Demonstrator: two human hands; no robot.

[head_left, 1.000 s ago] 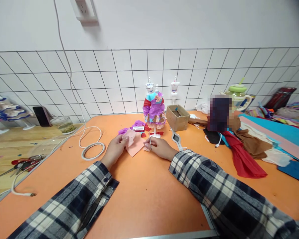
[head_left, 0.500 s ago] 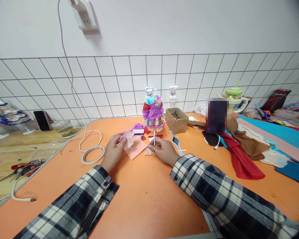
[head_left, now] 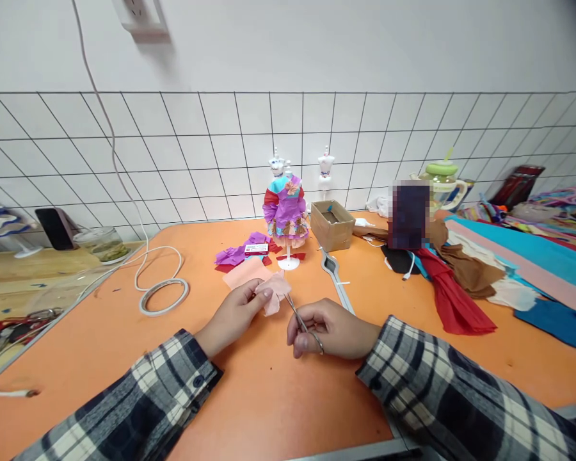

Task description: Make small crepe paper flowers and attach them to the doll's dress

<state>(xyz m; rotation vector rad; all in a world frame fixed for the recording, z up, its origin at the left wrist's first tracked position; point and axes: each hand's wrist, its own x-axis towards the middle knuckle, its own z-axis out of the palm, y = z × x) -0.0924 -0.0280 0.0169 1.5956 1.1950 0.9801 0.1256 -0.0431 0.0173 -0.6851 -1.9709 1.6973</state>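
Observation:
Between the thumb and fingers of my left hand (head_left: 235,317) is a thin pink crepe paper piece (head_left: 274,288), held just above the table. My right hand (head_left: 338,330) is closed around small metal scissors (head_left: 300,319), the fingers at the handle loops. Their tips point up and left and meet the right edge of the pink piece; whether the blades are apart is too small to tell. Behind my left hand lies a flat pink sheet (head_left: 242,273). Farther back stands a miniature dress form (head_left: 288,214) in a purple, red and blue paper dress.
Purple paper scraps (head_left: 231,255) and a small printed box (head_left: 256,249) lie left of the dress form. An open cardboard box (head_left: 333,230) stands right of it. At left is a tape roll (head_left: 164,296); at right, a phone (head_left: 409,214) and red paper (head_left: 454,291).
The scissors have swung from upright to pointing at the pink piece in my left hand. Both hands have come nearer to me, and the pink piece has moved right. The view has shifted slightly.

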